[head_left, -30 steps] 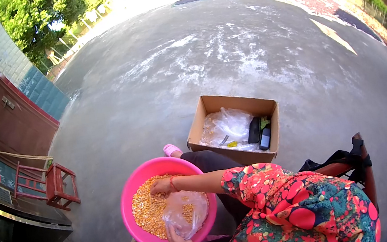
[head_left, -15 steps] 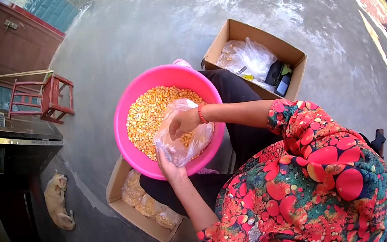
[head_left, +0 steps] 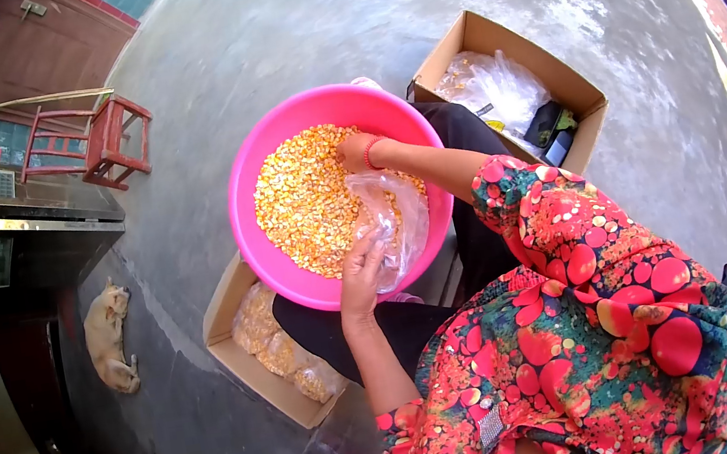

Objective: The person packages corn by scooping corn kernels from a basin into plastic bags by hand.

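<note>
A pink basin of yellow corn kernels rests by my knees. My left hand pinches the near edge of a clear plastic bag, which lies open over the basin's lower right part. Some kernels show through the bag. Beyond the bag's mouth, my right hand, with a red bead bracelet at the wrist, is curled down into the corn. Its fingertips are hidden among the kernels.
A cardboard box at lower left holds bags of corn. Another box, upper right, contains plastic bags and a phone. A dog lies on the floor at left, below a red wooden chair.
My right hand has moved from over the bag to the corn beyond it. My left hand has shifted to the bag's near edge. The whole view has shifted slightly.
</note>
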### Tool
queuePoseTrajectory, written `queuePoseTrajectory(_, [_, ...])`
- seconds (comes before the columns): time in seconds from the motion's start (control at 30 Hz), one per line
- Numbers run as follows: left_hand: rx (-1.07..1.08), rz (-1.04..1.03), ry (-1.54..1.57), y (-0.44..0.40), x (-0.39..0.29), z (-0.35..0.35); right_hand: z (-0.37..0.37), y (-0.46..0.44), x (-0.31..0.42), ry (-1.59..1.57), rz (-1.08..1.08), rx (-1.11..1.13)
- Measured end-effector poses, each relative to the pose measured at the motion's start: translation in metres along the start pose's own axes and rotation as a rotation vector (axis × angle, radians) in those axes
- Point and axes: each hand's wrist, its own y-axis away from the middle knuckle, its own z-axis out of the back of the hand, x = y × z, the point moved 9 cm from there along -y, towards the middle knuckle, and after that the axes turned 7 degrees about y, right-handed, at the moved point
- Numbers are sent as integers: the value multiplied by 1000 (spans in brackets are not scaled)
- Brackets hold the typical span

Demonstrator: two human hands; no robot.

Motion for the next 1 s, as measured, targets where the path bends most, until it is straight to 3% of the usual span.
queuePoseTrajectory(0.1, [-10,-20,-48,-1,2,2,-18,7,21,5,-15,20])
queuePoseTrajectory(0.2, [22,6,-10,-1,1,-6,-34,11,55,-129,17,182])
queuePoseTrajectory(0.3, [27,-9,-33,-2,-1,-6,-30,15,81,-246,184,176])
queuePoseTrajectory(0.4, [-88,-44,79,-1,-8,-4,-31,32,87,-1049,18,408])
queuePoseTrajectory(0.43, [-88,-47,81,-2,-7,-1,-20,36,89,-1045,18,408])
queuePoseTrajectory(0.5, [-190,-47,168,-2,-7,14,-6,48,94,-1356,-69,562])
queuePoseTrajectory(0.63, [-410,-174,325,-1,-15,39,38,53,99,-1412,23,440])
queuePoseTrajectory(0.83, [-524,-277,474,3,-24,45,65,105,113,-1310,182,537])
queuePoseTrajectory(0.9, [-405,-299,477,0,-23,46,58,122,112,-1149,191,503])
queuePoseTrajectory(0.93, [-404,-299,479,-1,-16,59,49,121,116,-985,355,488])
queuePoseTrajectory(0.97, [-220,-321,522,-7,-12,61,43,120,116,-678,513,377])
queuePoseTrajectory(1.0, [-36,-341,562,-10,-12,55,40,127,113,-553,527,340])
